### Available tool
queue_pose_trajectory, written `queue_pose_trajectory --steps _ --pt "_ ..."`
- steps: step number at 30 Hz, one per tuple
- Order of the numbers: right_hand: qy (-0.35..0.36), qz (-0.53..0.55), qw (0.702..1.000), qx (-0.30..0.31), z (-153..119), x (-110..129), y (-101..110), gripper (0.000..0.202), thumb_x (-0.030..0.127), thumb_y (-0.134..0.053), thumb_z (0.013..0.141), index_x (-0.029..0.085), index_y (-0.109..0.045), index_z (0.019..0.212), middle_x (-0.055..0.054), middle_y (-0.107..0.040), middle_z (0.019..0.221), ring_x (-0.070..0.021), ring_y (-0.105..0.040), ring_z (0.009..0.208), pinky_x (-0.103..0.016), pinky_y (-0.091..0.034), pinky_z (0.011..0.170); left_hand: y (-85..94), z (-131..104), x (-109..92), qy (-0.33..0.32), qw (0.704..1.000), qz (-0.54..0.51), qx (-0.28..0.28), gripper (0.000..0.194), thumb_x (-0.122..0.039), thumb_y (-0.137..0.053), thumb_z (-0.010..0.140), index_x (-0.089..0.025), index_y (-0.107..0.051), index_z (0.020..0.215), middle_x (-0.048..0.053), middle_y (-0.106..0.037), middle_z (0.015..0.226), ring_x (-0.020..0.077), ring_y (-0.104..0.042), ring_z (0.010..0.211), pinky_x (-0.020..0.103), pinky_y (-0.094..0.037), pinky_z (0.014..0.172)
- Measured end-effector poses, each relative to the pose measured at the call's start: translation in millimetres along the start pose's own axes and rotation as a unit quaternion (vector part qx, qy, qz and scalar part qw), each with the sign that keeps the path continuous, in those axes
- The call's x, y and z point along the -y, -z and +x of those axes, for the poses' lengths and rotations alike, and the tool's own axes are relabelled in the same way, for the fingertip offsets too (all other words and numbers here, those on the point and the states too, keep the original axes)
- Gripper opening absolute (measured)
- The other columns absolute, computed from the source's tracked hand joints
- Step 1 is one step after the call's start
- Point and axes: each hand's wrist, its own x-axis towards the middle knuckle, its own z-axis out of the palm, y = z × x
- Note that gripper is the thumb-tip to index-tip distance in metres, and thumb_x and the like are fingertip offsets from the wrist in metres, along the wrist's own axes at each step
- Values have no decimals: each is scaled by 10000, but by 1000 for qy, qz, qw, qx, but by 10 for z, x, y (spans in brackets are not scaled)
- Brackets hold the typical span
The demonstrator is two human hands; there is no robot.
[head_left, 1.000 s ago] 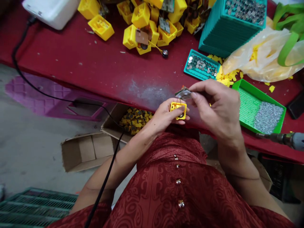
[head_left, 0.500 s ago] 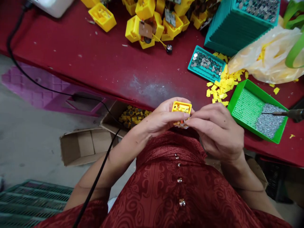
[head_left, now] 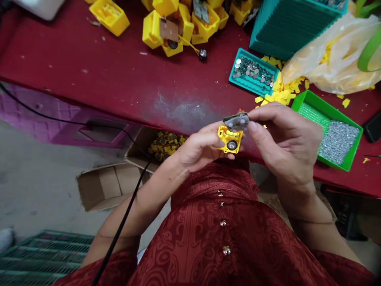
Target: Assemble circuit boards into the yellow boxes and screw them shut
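My left hand (head_left: 202, 145) grips a small yellow housing (head_left: 222, 143), its open side facing up. A round black-rimmed part (head_left: 231, 145) sits inside the housing. Just above it, my right hand (head_left: 282, 139) pinches a small circuit board (head_left: 236, 121) between thumb and forefinger. The board's grey face with pale spots shows, and a small orange-red part stands at its upper edge. Whether wires join board and housing cannot be made out.
Yellow housings (head_left: 109, 16) lie across the back of the red table (head_left: 113, 75). A teal tray (head_left: 254, 71) of round metal pieces, yellow bits (head_left: 287, 89) and a green tray (head_left: 341, 141) of small metal parts are at the right.
The circuit board has come up off the housing in my right hand, uncovering the round part. The view has shifted slightly, and the screwdriver-like tool at the right has mostly left it.
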Motion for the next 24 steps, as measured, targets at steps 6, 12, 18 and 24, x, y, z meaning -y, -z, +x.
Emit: queue_pose_trajectory --steps 6,12,18,24 --pt "15 -5 1000 1 89 43 -77 90 156 -667 952 214 -736 951 -6 -770 925 -153 -706 847 -345 -582 794 -102 61 78 -66 988 123 -71 448 -341 -936 685 -179 -699 1029 -1 -693 835 127 -636 744 229 -515 664" --pt "-15 0 1000 -12 -20 100 -28 136 142 -667 986 244 -756 997 -12 -763 946 -155 -714 872 -329 -601 803 -135 51 81 -77 986 122 -87 379 -333 -877 737 -189 -634 990 -16 -679 783 136 -636 706 241 -498 616" --pt "-26 -15 1000 -1 -174 48 85 184 186 -673 991 321 -775 1065 -11 -755 960 -216 -742 905 -391 -640 819 -119 -89 -11 -39 997 52 -42 381 -256 -846 737 -200 -646 1056 -5 -719 890 136 -681 762 247 -520 686" --pt "87 -33 995 47 -164 53 109 204 91 -704 949 249 -753 1067 2 -771 960 -142 -714 831 -326 -585 799 -74 -123 -72 -22 999 5 -48 382 -136 -759 666 -180 -691 1039 21 -740 973 144 -665 803 266 -507 721"
